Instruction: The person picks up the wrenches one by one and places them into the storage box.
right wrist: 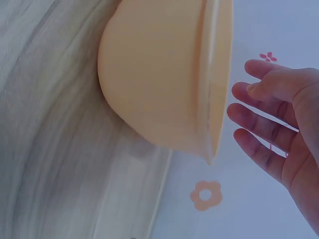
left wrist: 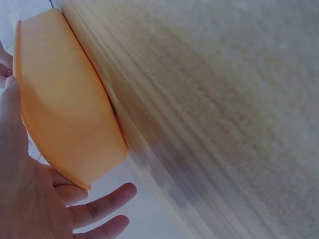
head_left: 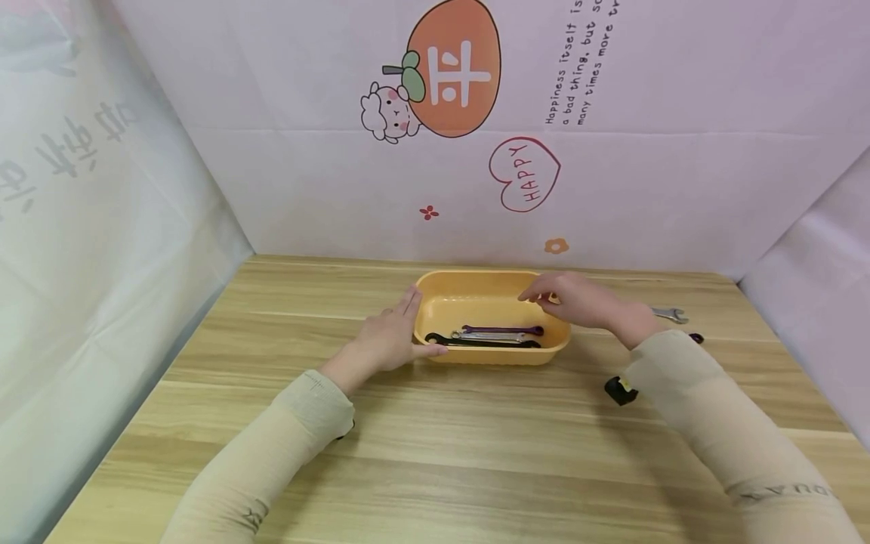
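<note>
A yellow plastic bin (head_left: 476,281) stands on the table, with a purple wrench (head_left: 506,330), a silver wrench (head_left: 492,337) and a black wrench (head_left: 476,344) lying inside along its near side. My left hand (head_left: 384,340) holds the bin's left end, thumb over the near rim and the other fingers along the end wall. In the left wrist view two fingers of that hand (left wrist: 35,204) stick out past the bin. My right hand (head_left: 578,298) hovers over the bin's right end, fingers loosely bent and nothing between them. The right wrist view shows those fingers (right wrist: 254,117) beside the rim, apart from it.
Right of the bin lie another silver wrench (head_left: 671,314), partly hidden by the right arm, a dark small item (head_left: 696,338) and a black block-like object with a yellow patch (head_left: 620,390). Something black (head_left: 347,430) peeks from under the left sleeve. A printed cloth (head_left: 326,181) hangs behind the table.
</note>
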`<state>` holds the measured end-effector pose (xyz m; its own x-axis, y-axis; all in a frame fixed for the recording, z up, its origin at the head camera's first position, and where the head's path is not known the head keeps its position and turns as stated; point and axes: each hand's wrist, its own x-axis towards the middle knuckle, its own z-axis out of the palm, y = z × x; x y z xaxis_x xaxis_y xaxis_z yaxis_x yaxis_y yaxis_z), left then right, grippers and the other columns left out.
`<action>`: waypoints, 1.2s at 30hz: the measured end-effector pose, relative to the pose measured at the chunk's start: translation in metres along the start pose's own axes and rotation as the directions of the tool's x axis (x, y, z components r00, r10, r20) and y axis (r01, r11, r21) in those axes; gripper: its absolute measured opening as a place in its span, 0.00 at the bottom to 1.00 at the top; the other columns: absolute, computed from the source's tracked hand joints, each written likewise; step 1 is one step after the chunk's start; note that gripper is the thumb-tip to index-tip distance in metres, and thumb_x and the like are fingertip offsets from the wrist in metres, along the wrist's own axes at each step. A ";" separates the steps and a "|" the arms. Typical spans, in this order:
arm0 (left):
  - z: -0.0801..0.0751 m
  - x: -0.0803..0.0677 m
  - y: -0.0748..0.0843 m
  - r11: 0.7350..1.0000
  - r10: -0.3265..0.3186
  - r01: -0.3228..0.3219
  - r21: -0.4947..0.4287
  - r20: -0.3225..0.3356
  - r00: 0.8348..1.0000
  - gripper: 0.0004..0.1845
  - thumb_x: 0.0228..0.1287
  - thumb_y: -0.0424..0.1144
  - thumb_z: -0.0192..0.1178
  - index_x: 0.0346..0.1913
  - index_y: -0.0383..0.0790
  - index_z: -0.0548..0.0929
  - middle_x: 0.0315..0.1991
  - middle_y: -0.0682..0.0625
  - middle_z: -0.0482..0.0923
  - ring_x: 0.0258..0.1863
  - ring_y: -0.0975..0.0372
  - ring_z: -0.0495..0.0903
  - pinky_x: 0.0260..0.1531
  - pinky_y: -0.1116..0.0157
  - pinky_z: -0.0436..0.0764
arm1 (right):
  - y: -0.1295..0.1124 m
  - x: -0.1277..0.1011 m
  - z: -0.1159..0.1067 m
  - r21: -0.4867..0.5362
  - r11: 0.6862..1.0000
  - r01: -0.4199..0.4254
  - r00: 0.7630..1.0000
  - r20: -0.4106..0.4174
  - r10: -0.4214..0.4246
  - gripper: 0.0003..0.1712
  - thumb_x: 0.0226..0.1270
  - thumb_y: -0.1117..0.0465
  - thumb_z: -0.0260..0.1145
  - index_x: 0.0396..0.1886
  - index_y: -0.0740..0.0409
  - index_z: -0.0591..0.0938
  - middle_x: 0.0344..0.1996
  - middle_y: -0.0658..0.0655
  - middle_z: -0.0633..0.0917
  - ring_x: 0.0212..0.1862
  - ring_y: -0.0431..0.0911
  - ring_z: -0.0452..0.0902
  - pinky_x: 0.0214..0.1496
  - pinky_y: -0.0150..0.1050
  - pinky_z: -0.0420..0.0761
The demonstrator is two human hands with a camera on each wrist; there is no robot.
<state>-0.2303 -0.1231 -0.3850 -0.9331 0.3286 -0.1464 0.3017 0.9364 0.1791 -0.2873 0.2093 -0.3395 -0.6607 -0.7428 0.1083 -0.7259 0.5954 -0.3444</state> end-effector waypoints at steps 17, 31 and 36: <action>0.000 0.000 0.000 1.000 0.007 -0.007 0.001 -0.010 1.000 0.65 0.61 0.80 0.50 0.83 0.38 0.40 0.83 0.46 0.34 0.70 0.40 0.69 0.41 0.52 0.85 | 0.015 -0.030 -0.020 0.010 0.997 -0.082 0.995 -0.056 0.083 0.17 0.68 0.77 0.61 0.50 0.63 0.89 0.46 0.59 0.88 0.47 0.55 0.83 0.48 0.54 0.83; 0.000 -0.002 0.000 1.000 0.005 -0.005 -0.004 -0.011 1.000 0.64 0.61 0.80 0.51 0.83 0.37 0.40 0.84 0.45 0.36 0.70 0.40 0.68 0.49 0.46 0.83 | 0.036 -0.061 -0.019 -0.019 0.994 -0.106 0.991 -0.082 0.104 0.17 0.64 0.78 0.62 0.48 0.62 0.89 0.44 0.59 0.89 0.45 0.55 0.85 0.44 0.53 0.84; 0.000 -0.002 0.001 1.000 0.007 -0.007 -0.005 -0.010 1.000 0.64 0.61 0.79 0.51 0.83 0.37 0.40 0.84 0.45 0.36 0.70 0.40 0.68 0.49 0.47 0.83 | 0.040 -0.070 -0.017 -0.044 0.990 -0.137 0.989 -0.060 0.134 0.18 0.64 0.78 0.63 0.48 0.62 0.89 0.44 0.58 0.89 0.45 0.53 0.85 0.44 0.52 0.84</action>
<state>-0.2278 -0.1233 -0.3849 -0.9330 0.3336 -0.1352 0.3070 0.9335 0.1853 -0.2735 0.2905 -0.3451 -0.7622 -0.6367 0.1170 -0.6366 0.7042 -0.3143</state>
